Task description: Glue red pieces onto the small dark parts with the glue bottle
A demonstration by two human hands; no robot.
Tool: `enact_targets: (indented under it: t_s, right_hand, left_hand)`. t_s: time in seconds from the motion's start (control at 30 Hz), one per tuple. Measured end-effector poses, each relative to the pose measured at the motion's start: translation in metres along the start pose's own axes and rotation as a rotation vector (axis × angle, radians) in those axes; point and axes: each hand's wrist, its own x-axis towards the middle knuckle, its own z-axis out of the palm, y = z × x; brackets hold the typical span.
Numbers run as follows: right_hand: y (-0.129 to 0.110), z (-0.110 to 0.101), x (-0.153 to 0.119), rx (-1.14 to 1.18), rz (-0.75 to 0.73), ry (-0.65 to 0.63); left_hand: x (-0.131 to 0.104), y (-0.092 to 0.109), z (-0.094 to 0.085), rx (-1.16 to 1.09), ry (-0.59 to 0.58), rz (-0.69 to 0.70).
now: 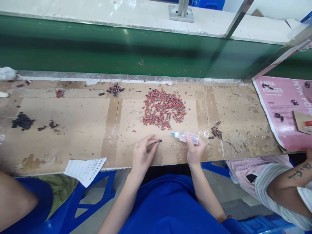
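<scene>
My left hand (143, 152) pinches a small dark piece (160, 141) between thumb and fingertips, just above the cardboard. What exactly the piece is, I cannot make out. In my right hand (195, 150) is a translucent squeeze bottle (187, 137), lying nearly level with its thin blue tip pointing left toward the dark piece. A gap separates tip and piece. Beyond both hands spreads a pile of small red parts with dark and silvery ends (163, 109). One loose red part (134, 131) lies near my left fingers.
Cardboard (92, 130) covers the bench, with a green conveyor belt (97, 52) behind it. Dark parts (23, 121) are heaped at left; mixed clusters (115, 89) lie at the back and right (216, 130). A paper sheet (85, 169) overhangs the front edge. Co-workers sit on both sides.
</scene>
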Motion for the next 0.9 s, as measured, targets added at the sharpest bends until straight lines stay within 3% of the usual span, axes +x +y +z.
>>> enact_targets:
  t_s: [0.13,0.3,0.5,0.63,0.7,0.8,0.9]
  right_hand:
    - [0.008,-0.006,0.004,0.032,-0.064,0.155]
    - [0.004,-0.005,0.013,-0.015,-0.141,0.036]
    - [0.001,-0.006,0.020,-0.267,-0.181,0.003]
    - [-0.001,-0.007,0.003,-0.403,-0.406,0.162]
    - [-0.002,-0.001,-0.007,-0.450,-0.545,0.086]
    - [-0.001,0.018,-0.013,-0.545,-0.614,-0.216]
    - [0.004,0.038,-0.009,-0.723,-0.569,-0.254]
  left_hand:
    - [0.002,0.000,0.001,-0.057,0.001,-0.023]
    - [0.003,0.001,-0.002,-0.209,-0.024,-0.069]
    - [0.001,0.006,-0.003,-0.500,-0.021,-0.261]
    - [0.003,0.008,-0.007,-0.646,0.020,-0.378]
    - [0.003,0.008,-0.011,-0.684,0.031,-0.422]
    - [0.004,0.007,-0.017,-0.733,0.037,-0.461]
    - [0.002,0.006,-0.022,-0.751,0.055,-0.485]
